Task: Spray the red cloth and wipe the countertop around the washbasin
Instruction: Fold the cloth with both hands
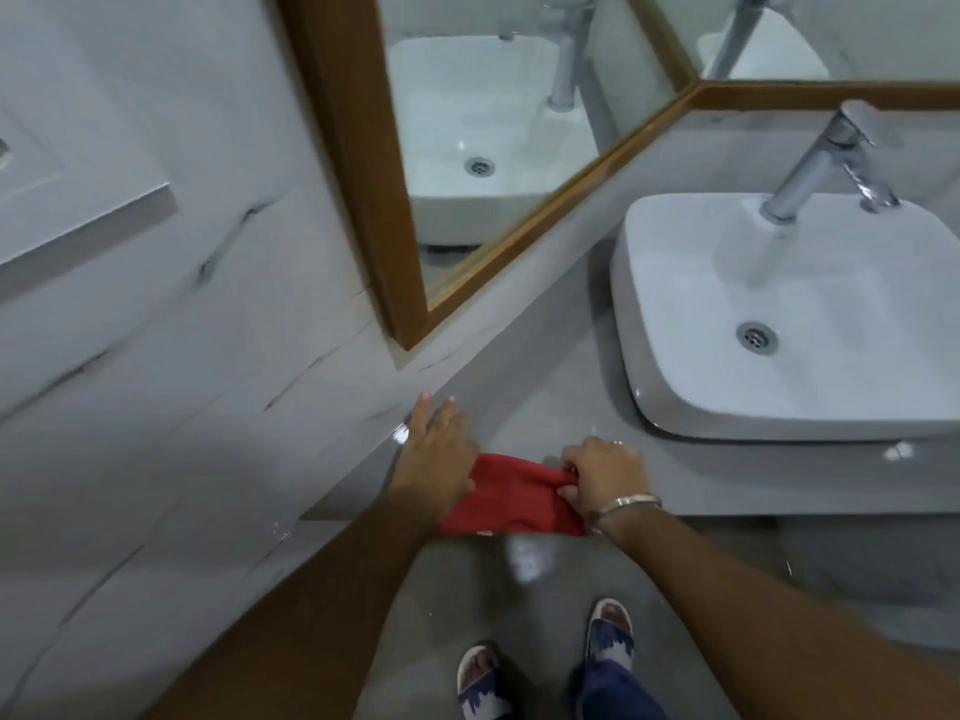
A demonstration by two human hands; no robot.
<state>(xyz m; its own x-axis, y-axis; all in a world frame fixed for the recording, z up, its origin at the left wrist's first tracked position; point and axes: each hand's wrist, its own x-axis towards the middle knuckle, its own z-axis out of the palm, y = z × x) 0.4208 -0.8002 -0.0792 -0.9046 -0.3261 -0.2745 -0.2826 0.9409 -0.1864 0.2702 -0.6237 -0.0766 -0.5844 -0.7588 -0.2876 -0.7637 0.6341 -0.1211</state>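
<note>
A: Item one, red cloth [511, 498]. Located lower centre of the frame, laid on the front edge of the grey countertop [550, 402], part overhanging toward the floor.

B: Hands recorded. The left hand [434, 452] is pressed on the cloth's left end, fingers spread flat. The right hand [605, 472] is closed, a bunched fold of cloth being pinched at its right end; a metal bangle [631, 504] is worn on that wrist.

A: Risk entry. The cloth could be dragged off the edge if the pinch is pulled while the flat hand is lifted. No spray bottle is seen, so a dry wipe may be made.

B: Surroundings. The washbasin [779, 314] is set at right of the frame, the tap [826, 163] above it. The wood-framed mirror [363, 200] is fixed at upper centre. The basin's base is judged the main obstruction; the strip between it and the wall may be missed.
</note>
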